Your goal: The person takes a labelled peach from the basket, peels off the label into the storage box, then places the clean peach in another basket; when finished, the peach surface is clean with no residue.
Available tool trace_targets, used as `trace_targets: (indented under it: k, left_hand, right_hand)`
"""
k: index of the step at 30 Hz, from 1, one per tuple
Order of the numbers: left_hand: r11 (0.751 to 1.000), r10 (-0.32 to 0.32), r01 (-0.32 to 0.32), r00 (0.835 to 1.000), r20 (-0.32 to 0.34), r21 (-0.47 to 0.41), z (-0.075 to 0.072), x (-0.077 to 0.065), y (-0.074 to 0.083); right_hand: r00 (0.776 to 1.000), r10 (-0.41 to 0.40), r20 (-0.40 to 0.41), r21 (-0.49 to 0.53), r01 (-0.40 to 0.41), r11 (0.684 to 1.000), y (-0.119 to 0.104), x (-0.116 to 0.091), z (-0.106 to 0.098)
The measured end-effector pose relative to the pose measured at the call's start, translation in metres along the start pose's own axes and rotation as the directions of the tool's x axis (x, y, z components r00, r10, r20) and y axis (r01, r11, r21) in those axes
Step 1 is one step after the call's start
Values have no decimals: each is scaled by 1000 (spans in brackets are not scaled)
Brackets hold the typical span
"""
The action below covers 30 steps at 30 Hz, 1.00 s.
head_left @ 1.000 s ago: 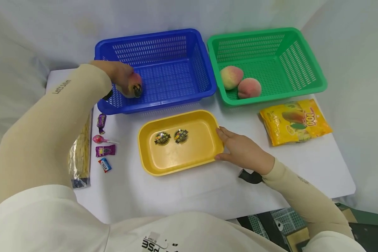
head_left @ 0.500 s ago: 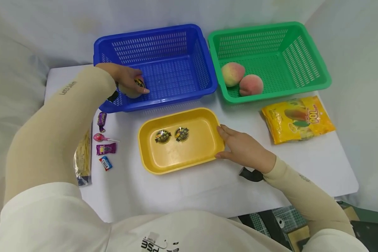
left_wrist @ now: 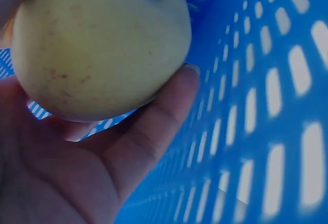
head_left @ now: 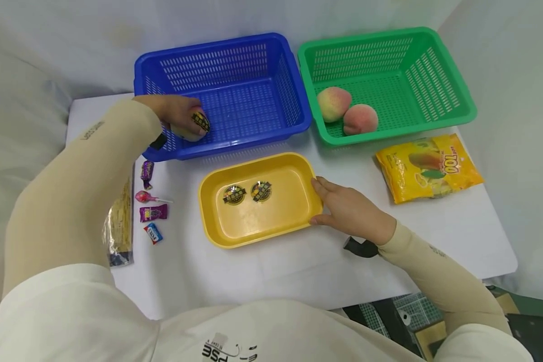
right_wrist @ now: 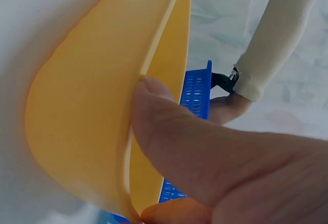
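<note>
Inside the near-left part of the blue basket [head_left: 235, 146], my left hand [head_left: 176, 111] grips a yellowish apple [left_wrist: 102, 49] with a pink blush. A black round sticker [head_left: 201, 121] shows on the apple in the head view. The left wrist view shows its stem and fingers [left_wrist: 148, 131] curved beneath it, beside the slotted blue wall. My right hand [head_left: 355, 212] rests at the right end of the yellow tray [head_left: 294, 201], fingers fairly straight and thumb [right_wrist: 159, 111] on the rim. Two round stickers [head_left: 248, 193] show on the tray's floor.
The green basket [head_left: 389, 131] at back right has two peaches [head_left: 361, 119]. A yellow candy bag [head_left: 427, 168] lies at right. Left of the tray are a lollipop [head_left: 145, 196] and several wrapped sweets [head_left: 154, 212]; a long clear packet [head_left: 119, 231] lies partly under my left arm.
My left hand has shifted slightly right within the blue basket, its thumb briefly lying across the apple and then drawing back. The right hand stays at the tray's end. The view has shifted slightly.
</note>
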<state>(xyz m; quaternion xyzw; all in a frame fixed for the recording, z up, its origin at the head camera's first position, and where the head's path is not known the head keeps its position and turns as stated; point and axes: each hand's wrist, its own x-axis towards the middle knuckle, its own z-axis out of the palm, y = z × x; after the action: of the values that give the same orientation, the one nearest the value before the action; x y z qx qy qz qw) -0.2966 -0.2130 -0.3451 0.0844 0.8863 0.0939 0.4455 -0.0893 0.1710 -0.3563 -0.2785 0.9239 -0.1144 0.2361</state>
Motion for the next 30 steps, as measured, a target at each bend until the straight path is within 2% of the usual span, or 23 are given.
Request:
trace_targets:
  k: [5,8,13,19,22,24,26,27,30]
  left_hand:
    - [999,3,-2,1000,-29,34,3,-2,-1]
    - [998,-13,15,999,-42,62,3,-4,1]
    - [995,-3,9,998,-62,96,2,-8,7]
    - [999,14,-17,995,-97,-31,1,-15,4]
    - [993,83,-93,986,-145,-66,1,-25,8]
    - [986,147,-160,968,-201,-51,2,-36,19]
    - [970,224,-240,937,-267,-28,7,-49,35]
    - [960,262,-280,917,-300,-20,11,-57,44]
    - [921,365,-388,844,-392,23,29,-78,74]
  right_hand:
    - [1000,-3,11,-2,3,1000,-1,1,-1]
    - [1000,-6,3,-6,6,1000,0,1,-2]
    - [1000,4,14,13,-4,1000,-1,1,-3]
    - [999,16,30,15,-17,1000,-2,0,-2]
    - [999,16,40,12,-17,1000,-5,0,-2]
    - [999,19,40,8,-19,1000,-6,-1,-4]
    - [999,29,19,0,-29,1000,-7,-2,-8]
    - [999,37,-3,-2,-37,999,-7,-3,-11]
    - [994,50,-97,37,-47,998,-8,-3,-25]
